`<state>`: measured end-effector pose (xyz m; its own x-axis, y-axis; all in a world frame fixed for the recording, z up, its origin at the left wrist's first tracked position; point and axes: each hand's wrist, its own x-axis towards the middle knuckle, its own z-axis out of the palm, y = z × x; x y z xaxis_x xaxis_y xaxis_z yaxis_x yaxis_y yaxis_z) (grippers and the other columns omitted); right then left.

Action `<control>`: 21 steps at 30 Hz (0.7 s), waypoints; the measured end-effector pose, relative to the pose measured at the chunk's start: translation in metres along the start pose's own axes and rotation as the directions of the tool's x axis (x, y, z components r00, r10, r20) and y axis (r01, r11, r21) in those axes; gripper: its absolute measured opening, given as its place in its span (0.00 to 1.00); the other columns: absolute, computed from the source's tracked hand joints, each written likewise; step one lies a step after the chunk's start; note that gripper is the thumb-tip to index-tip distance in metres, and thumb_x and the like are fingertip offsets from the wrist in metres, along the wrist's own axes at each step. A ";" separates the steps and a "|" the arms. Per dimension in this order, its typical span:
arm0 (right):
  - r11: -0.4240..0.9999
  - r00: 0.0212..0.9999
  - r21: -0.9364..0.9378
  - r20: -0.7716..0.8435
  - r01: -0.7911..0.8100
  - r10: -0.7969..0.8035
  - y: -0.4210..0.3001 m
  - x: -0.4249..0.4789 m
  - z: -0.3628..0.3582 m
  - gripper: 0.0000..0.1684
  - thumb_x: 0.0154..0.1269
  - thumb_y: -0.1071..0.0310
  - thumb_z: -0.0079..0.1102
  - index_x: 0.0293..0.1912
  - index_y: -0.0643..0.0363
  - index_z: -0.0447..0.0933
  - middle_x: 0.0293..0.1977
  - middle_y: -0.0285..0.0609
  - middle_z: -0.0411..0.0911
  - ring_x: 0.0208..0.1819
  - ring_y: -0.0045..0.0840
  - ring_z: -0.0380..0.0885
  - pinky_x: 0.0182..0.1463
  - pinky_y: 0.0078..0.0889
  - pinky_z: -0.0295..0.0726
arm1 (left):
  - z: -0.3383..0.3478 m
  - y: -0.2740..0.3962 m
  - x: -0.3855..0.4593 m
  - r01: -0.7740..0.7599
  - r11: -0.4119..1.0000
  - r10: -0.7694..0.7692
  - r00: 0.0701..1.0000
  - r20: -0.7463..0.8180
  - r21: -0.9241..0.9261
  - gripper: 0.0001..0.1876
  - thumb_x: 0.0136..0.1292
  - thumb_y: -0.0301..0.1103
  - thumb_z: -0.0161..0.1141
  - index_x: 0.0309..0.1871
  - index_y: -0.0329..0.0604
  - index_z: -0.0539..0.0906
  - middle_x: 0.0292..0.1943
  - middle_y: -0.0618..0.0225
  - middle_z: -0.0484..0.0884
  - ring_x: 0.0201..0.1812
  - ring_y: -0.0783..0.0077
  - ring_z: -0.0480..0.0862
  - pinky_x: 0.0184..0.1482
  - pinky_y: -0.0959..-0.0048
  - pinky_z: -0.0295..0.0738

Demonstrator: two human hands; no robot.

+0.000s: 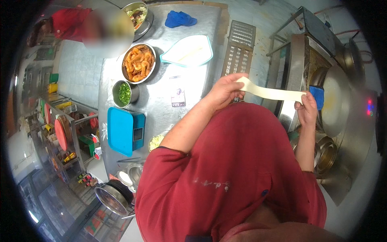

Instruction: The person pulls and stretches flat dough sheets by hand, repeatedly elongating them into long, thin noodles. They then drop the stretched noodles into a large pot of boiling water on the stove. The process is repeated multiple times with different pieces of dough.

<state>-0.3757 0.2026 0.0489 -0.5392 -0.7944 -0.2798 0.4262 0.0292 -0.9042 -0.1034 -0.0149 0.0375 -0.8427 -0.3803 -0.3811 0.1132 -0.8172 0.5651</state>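
A flat pale strip of dough [272, 93] stretches between my hands, in front of my red shirt. My left hand [231, 87] pinches one end between thumb and fingers, near the steel table's edge. At the strip's other end, my right hand [307, 106] grips it beside the stove. On the steel table [163, 90], left of my hands, are a teal-rimmed white board [193, 51] with a thin pale strip on it, a steel bowl of cooked shrimp [139, 63], a steel pot of chopped green onion [124, 93] and a blue scale [127, 130].
A blue cloth [180, 19] and a pot of vegetables [137, 16] lie at the table's far end, near a person in red [71, 24]. To the right stands a stove with a large wok [335, 101] and a second blue cloth [317, 96]. A floor grate [239, 51] runs between them.
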 end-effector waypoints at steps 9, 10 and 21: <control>0.995 0.990 0.031 0.105 0.094 -0.097 -0.035 -0.019 0.023 0.09 0.68 0.68 0.53 0.46 0.60 0.74 0.34 0.40 0.78 0.27 0.19 0.71 0.30 0.21 0.70 | 0.006 -0.010 0.000 -0.059 0.636 0.153 0.987 -0.051 0.770 0.13 0.62 0.32 0.61 0.48 0.39 0.80 0.30 0.65 0.82 0.27 0.76 0.78 0.33 0.76 0.74; 0.994 0.991 -0.019 0.076 0.108 -0.107 -0.039 -0.020 0.025 0.09 0.68 0.68 0.53 0.46 0.60 0.74 0.33 0.40 0.78 0.26 0.18 0.71 0.30 0.21 0.70 | 0.004 -0.011 0.001 -0.082 0.517 0.226 0.973 -0.044 0.852 0.13 0.61 0.33 0.61 0.48 0.39 0.81 0.30 0.64 0.82 0.28 0.75 0.79 0.34 0.75 0.75; 0.941 0.943 -0.304 -0.242 0.148 -0.226 -0.089 -0.005 -0.025 0.11 0.66 0.66 0.57 0.45 0.61 0.75 0.32 0.35 0.77 0.27 0.14 0.70 0.29 0.16 0.68 | -0.041 0.089 -0.034 -0.192 0.641 0.329 0.943 -0.040 0.743 0.09 0.63 0.33 0.62 0.41 0.37 0.83 0.30 0.74 0.81 0.34 0.83 0.76 0.39 0.80 0.71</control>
<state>-0.4293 0.2197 0.1229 -0.7811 -0.6090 -0.1376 0.1009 0.0945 -0.9904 -0.0432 -0.0924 0.0701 -0.7369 -0.6450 -0.2026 -0.1567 -0.1286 0.9792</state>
